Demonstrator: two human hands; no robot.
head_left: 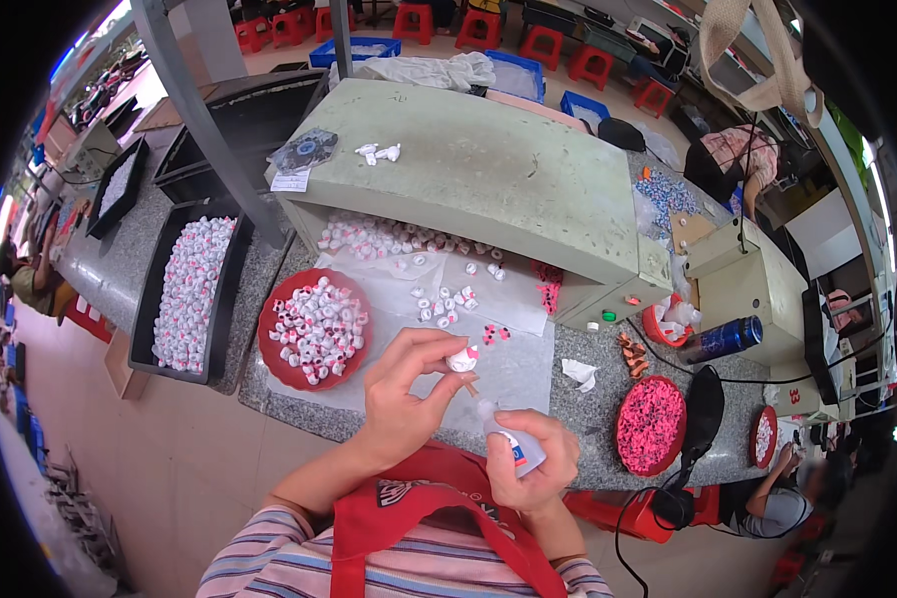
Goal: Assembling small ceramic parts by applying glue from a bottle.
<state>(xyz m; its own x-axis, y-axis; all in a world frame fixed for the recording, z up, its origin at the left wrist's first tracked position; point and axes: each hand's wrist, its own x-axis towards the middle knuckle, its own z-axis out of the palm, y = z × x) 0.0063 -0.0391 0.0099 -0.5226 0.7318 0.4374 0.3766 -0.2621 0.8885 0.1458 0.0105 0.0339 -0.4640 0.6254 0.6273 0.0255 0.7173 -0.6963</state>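
My left hand (406, 387) pinches a small round white piece with a pink patch (462, 360) between thumb and fingertips. A translucent squeeze bottle (524, 448) is wrapped in my right hand (543, 466), its narrow nozzle tilted up toward my left hand, just below the piece. Beyond my hands, white paper (369, 283) bears several loose white pieces (444, 305) and a few tiny pink and black bits (495, 335). To the left, a round red tray (265, 344) holds many similar white and pink pieces.
A pale green metal housing (468, 149) spans the table, with more white pieces under it. Far left stands a black tray (209, 349) full of pieces. On the right are a red dish of pink bits (651, 424), crumpled tissue (579, 374), a blue bottle (725, 341) and cables.
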